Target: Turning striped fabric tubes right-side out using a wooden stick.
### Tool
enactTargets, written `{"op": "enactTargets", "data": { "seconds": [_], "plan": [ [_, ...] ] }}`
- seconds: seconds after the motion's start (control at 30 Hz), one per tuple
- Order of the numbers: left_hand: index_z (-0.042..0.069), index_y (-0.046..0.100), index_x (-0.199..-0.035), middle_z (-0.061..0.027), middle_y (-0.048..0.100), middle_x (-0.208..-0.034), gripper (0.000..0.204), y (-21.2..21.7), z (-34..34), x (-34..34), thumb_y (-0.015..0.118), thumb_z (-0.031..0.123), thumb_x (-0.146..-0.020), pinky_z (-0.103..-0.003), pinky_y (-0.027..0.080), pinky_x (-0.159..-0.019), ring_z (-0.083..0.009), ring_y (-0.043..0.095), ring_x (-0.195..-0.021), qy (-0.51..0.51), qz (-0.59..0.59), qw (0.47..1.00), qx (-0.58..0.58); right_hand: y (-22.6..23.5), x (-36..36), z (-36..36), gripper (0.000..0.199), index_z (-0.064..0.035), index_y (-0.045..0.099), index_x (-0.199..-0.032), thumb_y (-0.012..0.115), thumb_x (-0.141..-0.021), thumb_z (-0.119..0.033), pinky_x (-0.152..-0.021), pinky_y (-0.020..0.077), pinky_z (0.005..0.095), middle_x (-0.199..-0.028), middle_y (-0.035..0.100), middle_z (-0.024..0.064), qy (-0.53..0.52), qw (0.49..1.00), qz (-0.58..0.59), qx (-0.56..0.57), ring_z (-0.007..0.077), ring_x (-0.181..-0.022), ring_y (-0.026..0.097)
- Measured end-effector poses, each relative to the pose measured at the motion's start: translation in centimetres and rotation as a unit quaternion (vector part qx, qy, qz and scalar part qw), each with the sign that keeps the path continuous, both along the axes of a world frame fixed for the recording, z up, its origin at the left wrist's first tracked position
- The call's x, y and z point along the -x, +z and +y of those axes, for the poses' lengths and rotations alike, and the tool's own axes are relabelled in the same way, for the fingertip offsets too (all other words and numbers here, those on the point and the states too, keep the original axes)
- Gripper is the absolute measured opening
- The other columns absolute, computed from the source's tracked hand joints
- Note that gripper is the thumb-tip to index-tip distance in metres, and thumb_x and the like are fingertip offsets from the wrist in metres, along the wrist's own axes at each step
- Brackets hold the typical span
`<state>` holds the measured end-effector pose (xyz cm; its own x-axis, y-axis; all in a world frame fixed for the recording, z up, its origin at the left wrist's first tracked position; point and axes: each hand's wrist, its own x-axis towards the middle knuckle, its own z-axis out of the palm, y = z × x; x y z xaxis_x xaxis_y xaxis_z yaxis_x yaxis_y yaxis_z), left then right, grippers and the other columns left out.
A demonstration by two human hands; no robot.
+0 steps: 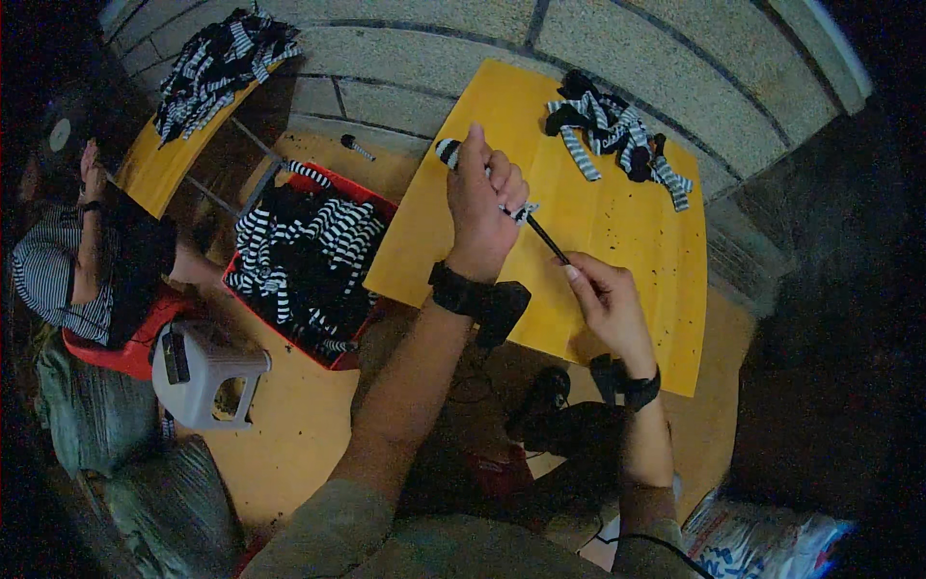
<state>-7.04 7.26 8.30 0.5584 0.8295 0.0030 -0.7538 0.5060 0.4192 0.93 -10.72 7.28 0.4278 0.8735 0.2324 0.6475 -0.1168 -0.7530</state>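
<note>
My left hand [485, 198] is above the yellow table, its fingers wrapped round a black-and-white striped sock [448, 152]. One bunched end sticks out beside the thumb, and most of the sock is hidden in the palm. From the other side of that fist, a thin black strip [547, 236] stretches taut to my right hand [603, 294], which pinches its end between thumb and fingers. Whether the strip is part of the sock or a separate piece, I cannot tell. A heap of striped and black socks [608, 130] lies on the table's far right part.
The yellow table [666, 270] carries dark scraps. Left of it stands a red crate [376, 207] full of striped socks. Further left are a grey plastic stool [207, 372], a seated person [63, 261] and another yellow table [159, 174] with a sock pile. A stone-block wall [424, 58] runs behind.
</note>
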Motion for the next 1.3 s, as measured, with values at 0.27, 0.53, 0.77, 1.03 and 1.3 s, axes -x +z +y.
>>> {"op": "enactTargets", "data": {
  "seconds": [0.27,0.53,0.77,1.03,1.3],
  "plan": [
    [0.017,0.034,-0.066,0.0045,0.025,-0.048,0.036,0.7,-1.3,-0.7,0.046,0.035,-0.095,-0.024,0.018,-0.036,-0.0072,0.022,-0.038,-0.087,-0.014,0.996,-0.025,0.8,1.4,1.2,0.016,0.0035,0.064,-0.096,0.058,-0.086,-0.008,-0.051,0.0428,0.0325,-0.067,0.06,0.0206,-0.058,0.997,-0.029,-0.039,0.0272,-0.05,0.055],
    [0.017,0.037,-0.068,0.0031,0.03,-0.051,0.034,-0.9,-0.9,-0.2,0.046,0.035,-0.094,-0.025,0.023,-0.039,-0.0083,0.026,-0.04,-0.145,-0.031,0.988,-0.039,1.1,0.9,1.3,0.017,0.0032,0.064,-0.095,0.057,-0.087,-0.01,-0.05,0.0408,0.0307,-0.063,0.057,0.0176,-0.034,0.997,-0.054,-0.052,0.0217,-0.05,0.053],
    [0.012,0.047,-0.072,-0.0025,0.048,-0.062,0.034,-0.9,2.6,1.1,0.046,0.038,-0.094,-0.029,0.038,-0.051,-0.0146,0.043,-0.052,-0.035,-0.093,0.994,0.038,-0.1,-1.8,0.1,0.019,0.0028,0.065,-0.096,0.058,-0.09,-0.014,-0.054,0.0358,0.0225,-0.064,0.054,-0.0003,-0.006,0.999,0.047,0.011,0.0048,-0.06,0.042],
    [0.012,0.046,-0.07,-0.0005,0.036,-0.053,0.042,-2.0,1.7,0.9,0.04,0.045,-0.095,-0.028,0.03,-0.046,-0.0124,0.033,-0.047,-0.135,-0.099,0.986,-0.024,-0.5,-0.3,1.4,0.02,0.0031,0.064,-0.094,0.059,-0.09,-0.016,-0.047,0.0317,0.0245,-0.057,0.047,-0.0012,-0.019,0.995,0.096,0.029,0.0063,-0.053,0.038],
    [0.011,0.051,-0.089,-0.001,0.051,-0.07,0.012,-2.7,1.3,-0.7,0.056,0.022,-0.091,-0.031,0.046,-0.064,-0.0143,0.053,-0.063,-0.003,-0.019,1.0,0.013,-1.9,-2.4,-0.1,0.019,0.0031,0.064,-0.096,0.06,-0.089,-0.014,-0.049,0.0322,0.0238,-0.058,0.046,-0.0016,0.011,0.995,0.09,-0.048,0.0054,-0.056,0.038]
  ]
}}
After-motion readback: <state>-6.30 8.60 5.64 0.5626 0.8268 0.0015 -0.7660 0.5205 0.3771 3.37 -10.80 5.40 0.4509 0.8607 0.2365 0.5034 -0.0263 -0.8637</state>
